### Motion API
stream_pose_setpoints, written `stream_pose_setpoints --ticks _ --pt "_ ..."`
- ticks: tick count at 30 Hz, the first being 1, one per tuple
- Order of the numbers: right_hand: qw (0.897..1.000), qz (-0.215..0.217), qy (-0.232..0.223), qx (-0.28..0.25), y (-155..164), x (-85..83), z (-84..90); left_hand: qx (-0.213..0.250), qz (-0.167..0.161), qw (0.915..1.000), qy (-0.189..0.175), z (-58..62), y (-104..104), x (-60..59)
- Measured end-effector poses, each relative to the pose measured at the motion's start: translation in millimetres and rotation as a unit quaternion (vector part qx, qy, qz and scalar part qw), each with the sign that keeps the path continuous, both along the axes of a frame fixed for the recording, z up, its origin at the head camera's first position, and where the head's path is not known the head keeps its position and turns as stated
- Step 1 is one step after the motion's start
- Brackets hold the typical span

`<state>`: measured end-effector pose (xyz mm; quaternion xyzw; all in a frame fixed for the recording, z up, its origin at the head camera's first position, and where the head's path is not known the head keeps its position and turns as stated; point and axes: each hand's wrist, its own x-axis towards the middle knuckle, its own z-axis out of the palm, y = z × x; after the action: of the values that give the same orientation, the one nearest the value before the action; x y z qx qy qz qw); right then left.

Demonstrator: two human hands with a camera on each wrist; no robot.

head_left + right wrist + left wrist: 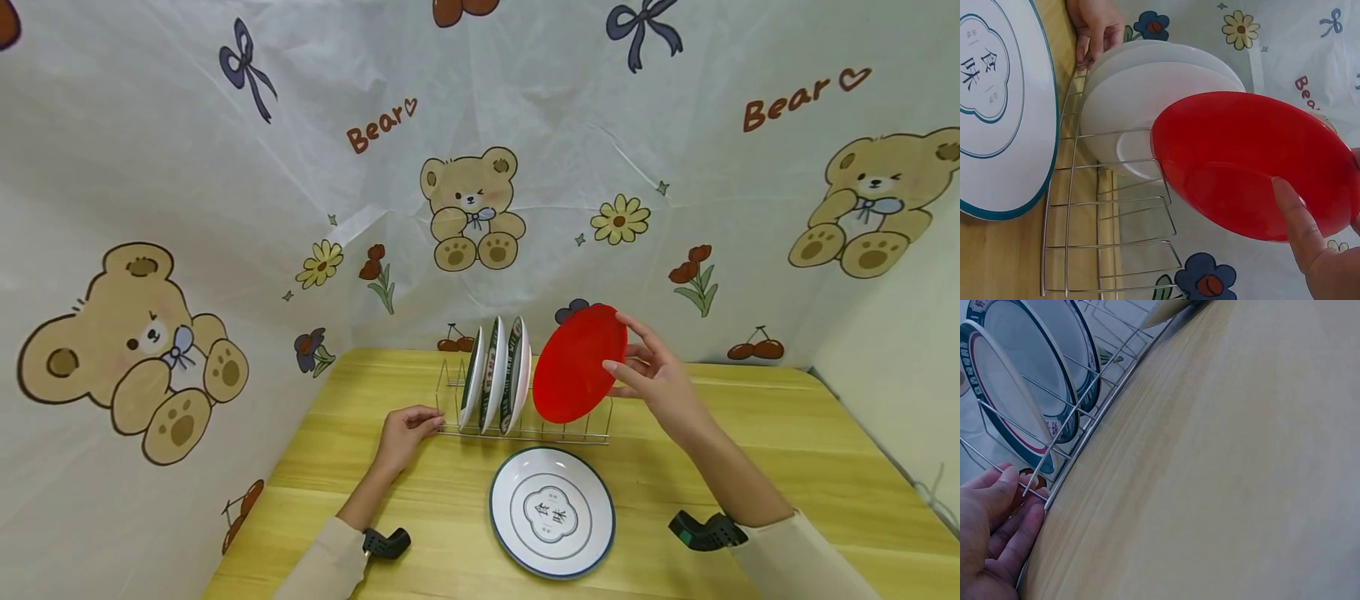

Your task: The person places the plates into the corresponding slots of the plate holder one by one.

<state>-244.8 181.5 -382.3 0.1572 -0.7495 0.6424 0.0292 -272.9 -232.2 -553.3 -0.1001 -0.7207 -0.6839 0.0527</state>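
Head view: the red plate [579, 364] is gripped on edge by the right hand [654, 377] above the wire dish rack [525, 427], whose end is pinched by the left hand [406, 432], seemingly to steady it.

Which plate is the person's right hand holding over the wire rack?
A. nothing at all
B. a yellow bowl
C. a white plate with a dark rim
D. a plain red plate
D: the right hand grips the red plate by its edge, tilted over the wire rack, while the white rimmed plate lies flat on the table.
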Motion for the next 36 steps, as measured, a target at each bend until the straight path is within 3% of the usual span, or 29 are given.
stream_pose_setpoints --ticks 19,36 --pt "0.995 0.066 0.047 0.051 -39.3 -26.9 0.1 0.004 0.001 1.0 -0.004 -0.6 0.3 -0.9" --pt "0.993 0.051 0.036 0.097 -61.9 -33.3 -15.7 0.0 0.003 1.0 -0.009 1.8 0.9 0.9"
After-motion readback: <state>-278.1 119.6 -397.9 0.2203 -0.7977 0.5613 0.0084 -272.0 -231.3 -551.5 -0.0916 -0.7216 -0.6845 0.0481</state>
